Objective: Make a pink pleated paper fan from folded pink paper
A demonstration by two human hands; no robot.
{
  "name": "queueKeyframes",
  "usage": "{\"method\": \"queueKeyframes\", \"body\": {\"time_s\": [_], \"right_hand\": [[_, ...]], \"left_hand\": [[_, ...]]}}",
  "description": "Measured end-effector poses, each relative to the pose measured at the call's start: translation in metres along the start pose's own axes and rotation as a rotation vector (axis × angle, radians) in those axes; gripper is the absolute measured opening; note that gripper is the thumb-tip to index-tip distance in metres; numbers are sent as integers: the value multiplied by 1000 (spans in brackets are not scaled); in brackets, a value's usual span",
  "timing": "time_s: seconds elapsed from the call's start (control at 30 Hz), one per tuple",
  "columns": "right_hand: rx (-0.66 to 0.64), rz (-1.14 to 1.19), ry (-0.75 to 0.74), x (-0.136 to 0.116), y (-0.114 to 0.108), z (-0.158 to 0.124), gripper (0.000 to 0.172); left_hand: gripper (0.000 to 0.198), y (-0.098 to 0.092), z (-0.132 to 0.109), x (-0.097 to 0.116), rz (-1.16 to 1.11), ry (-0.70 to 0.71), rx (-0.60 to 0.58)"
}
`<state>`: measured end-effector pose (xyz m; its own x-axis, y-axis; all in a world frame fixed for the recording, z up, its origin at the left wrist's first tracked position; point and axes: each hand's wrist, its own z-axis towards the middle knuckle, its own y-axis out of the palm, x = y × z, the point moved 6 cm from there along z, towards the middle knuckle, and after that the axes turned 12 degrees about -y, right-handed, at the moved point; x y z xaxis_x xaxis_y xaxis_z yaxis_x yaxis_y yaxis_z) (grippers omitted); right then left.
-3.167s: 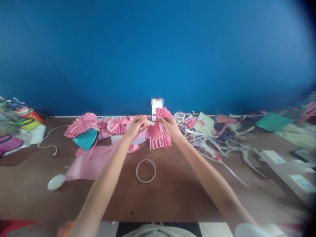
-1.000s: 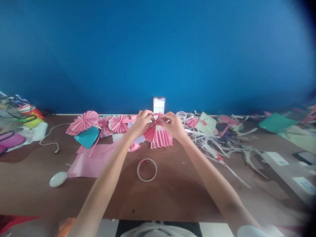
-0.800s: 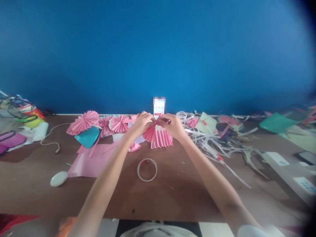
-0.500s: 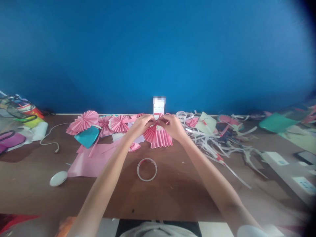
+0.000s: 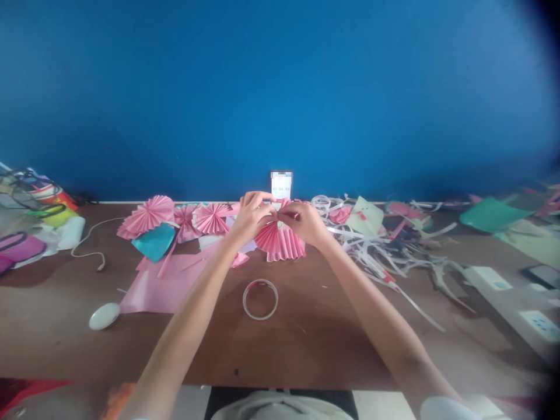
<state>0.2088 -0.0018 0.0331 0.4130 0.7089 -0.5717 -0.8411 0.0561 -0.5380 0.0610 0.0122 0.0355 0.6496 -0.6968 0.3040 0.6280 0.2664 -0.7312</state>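
My left hand [image 5: 251, 217] lifted its upper fingers; it and right hand [image 5: 308, 223] pinch pink fan [image 5: 268, 238]. Best keep folding tight.

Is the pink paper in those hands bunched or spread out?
Spread below: the pleated pink paper fans out under the left hand and right hand, narrowing at their pinch. Its upper part is mostly hidden.

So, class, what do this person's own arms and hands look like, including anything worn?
The left hand and right hand are ungloved, with no watch or bracelet visible. Both forearms are bare; what looks like a pale sleeve shows, blurred, at the right one's lower end.
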Motion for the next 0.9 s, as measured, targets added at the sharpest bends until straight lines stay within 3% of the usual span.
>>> {"method": "queueKeyframes", "body": {"time_s": [0.13, 0.27, 0.5, 0.67, 0.9], "right_hand": [[-10, -6, -6, 0, 0, 1, 17], [34, 4, 42, 5, -6, 0, 15], [207, 226, 270, 36, -12, -8, 17], [282, 418, 386, 40, -11, -10, 20], [352, 430, 411, 40, -17, -11, 21]], "left_hand": [[13, -2, 0, -3, 44, -28, 16], [11, 3, 1, -25, -81, -177, -87], [17, 2, -1, -52, -261, -407, -71], [22, 2, -2, -56, -221, -397, -88], [12, 13, -3, -60, -48, -339, -135]]}}
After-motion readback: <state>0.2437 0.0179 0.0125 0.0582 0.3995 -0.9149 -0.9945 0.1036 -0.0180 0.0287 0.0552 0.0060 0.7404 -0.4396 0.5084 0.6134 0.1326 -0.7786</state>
